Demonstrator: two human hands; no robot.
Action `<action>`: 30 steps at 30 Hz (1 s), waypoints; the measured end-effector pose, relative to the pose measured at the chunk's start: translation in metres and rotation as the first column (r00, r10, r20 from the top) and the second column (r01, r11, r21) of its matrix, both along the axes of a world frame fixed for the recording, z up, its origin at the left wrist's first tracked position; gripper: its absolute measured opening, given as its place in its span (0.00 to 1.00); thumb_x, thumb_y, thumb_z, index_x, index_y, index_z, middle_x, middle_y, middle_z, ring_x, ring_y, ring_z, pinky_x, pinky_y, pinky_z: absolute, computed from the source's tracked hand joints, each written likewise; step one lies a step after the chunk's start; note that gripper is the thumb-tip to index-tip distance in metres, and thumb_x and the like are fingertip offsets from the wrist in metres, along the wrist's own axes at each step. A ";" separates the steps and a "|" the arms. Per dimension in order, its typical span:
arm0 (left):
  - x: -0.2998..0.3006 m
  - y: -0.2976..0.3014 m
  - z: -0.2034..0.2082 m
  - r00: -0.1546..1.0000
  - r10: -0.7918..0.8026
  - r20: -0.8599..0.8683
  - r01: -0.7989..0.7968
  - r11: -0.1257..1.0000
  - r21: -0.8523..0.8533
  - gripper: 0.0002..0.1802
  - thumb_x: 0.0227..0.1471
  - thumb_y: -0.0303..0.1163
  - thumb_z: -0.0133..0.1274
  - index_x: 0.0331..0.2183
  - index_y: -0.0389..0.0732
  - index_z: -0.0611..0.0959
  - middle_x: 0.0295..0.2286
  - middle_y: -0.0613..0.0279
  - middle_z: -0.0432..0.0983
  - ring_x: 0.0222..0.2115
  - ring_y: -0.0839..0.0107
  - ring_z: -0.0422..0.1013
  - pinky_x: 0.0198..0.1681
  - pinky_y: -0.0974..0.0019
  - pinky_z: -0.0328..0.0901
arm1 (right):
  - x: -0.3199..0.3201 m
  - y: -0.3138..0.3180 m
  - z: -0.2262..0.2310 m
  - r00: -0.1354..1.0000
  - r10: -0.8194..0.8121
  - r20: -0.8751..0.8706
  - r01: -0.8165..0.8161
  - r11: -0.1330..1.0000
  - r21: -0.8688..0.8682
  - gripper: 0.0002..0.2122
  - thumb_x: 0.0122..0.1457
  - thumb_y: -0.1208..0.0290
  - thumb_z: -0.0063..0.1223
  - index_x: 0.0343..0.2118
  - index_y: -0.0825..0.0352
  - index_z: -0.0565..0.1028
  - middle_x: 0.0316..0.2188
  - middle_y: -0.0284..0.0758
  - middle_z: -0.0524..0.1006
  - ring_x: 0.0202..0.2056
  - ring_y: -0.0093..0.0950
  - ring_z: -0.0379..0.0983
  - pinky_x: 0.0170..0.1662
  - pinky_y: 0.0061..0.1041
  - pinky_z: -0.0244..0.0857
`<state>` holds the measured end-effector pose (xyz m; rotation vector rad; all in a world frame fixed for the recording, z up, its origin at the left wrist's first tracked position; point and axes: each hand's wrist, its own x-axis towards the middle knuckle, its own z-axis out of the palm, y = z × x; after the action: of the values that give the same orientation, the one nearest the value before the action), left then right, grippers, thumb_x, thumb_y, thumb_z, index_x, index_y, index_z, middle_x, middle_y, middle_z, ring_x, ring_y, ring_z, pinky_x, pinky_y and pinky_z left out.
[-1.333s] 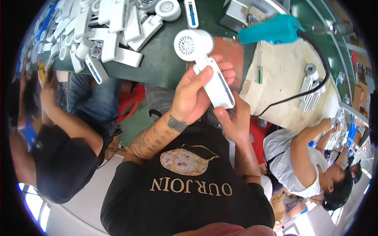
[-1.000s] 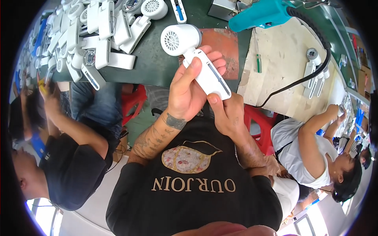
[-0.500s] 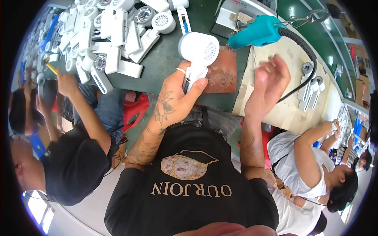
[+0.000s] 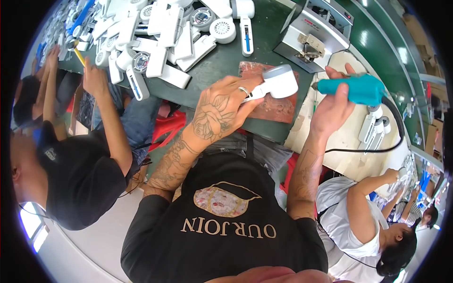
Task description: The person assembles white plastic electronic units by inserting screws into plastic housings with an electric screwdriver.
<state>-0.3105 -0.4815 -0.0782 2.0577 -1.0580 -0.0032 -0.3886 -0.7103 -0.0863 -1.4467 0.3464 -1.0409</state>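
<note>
A white handheld fan (image 4: pixel 285 81) is in my left hand (image 4: pixel 219 107), the fingers wrapped round its handle and the round head pointing right. It is held over a worn reddish-brown pad (image 4: pixel 270 111) on the green table. My right hand (image 4: pixel 330 113) is closed round a teal electric screwdriver (image 4: pixel 363 89), with thumb and fingers on its body. The tool lies nearly level, its tip toward the fan but apart from it. A black cord (image 4: pixel 395 137) runs from its rear end.
Many white fans (image 4: pixel 165 23) lie heaped at the far left. A silver metal box machine (image 4: pixel 295 49) stands beyond the pad. Several fans (image 4: pixel 372 129) rest on a beige board (image 4: pixel 347 162) at right. Co-workers sit on both sides; the left one's hand (image 4: pixel 96 81) holds a yellow-handled tool.
My right hand, open before, has taken hold of the screwdriver, which hung near a metal hook. My left hand has turned the fan from upright to pointing right.
</note>
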 end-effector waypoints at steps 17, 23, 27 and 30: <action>0.032 -0.074 -0.032 0.922 -0.351 0.166 0.357 0.934 -0.011 0.19 0.55 0.47 0.59 0.42 0.44 0.85 0.46 0.65 0.77 0.45 0.61 0.72 0.49 0.58 0.68 | -0.025 -0.017 0.063 0.996 0.036 0.078 -0.041 0.997 0.063 0.36 0.61 0.32 0.46 0.46 0.70 0.74 0.19 0.32 0.65 0.24 0.25 0.60 0.33 0.28 0.58; 0.028 -0.068 -0.036 0.924 -0.298 0.240 0.297 0.954 0.042 0.23 0.54 0.49 0.60 0.47 0.46 0.83 0.47 0.68 0.78 0.44 0.66 0.71 0.48 0.59 0.66 | 0.056 -0.011 0.050 0.986 0.100 0.134 -0.098 0.995 -0.023 0.24 0.65 0.50 0.56 0.40 0.75 0.73 0.21 0.33 0.71 0.24 0.26 0.70 0.28 0.24 0.64; 0.024 -0.069 -0.039 0.946 -0.265 0.184 0.271 0.963 -0.006 0.25 0.54 0.47 0.60 0.51 0.49 0.81 0.46 0.68 0.78 0.44 0.65 0.71 0.50 0.56 0.66 | 0.075 -0.018 0.044 0.987 0.098 0.129 -0.091 0.994 -0.054 0.20 0.66 0.54 0.56 0.37 0.73 0.73 0.21 0.33 0.72 0.23 0.24 0.70 0.27 0.22 0.64; 0.022 -0.069 -0.039 0.953 -0.247 0.177 0.251 0.968 -0.001 0.25 0.54 0.47 0.60 0.52 0.49 0.81 0.45 0.68 0.78 0.45 0.64 0.71 0.51 0.55 0.65 | 0.084 -0.020 0.034 0.991 0.095 0.094 -0.083 0.990 -0.118 0.19 0.66 0.56 0.56 0.36 0.72 0.73 0.21 0.33 0.73 0.23 0.23 0.71 0.28 0.22 0.65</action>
<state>-0.2882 -0.5502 -0.1175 1.9174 -1.4155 0.0635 -0.3050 -0.7306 -0.0528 -1.4922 0.1516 -1.0697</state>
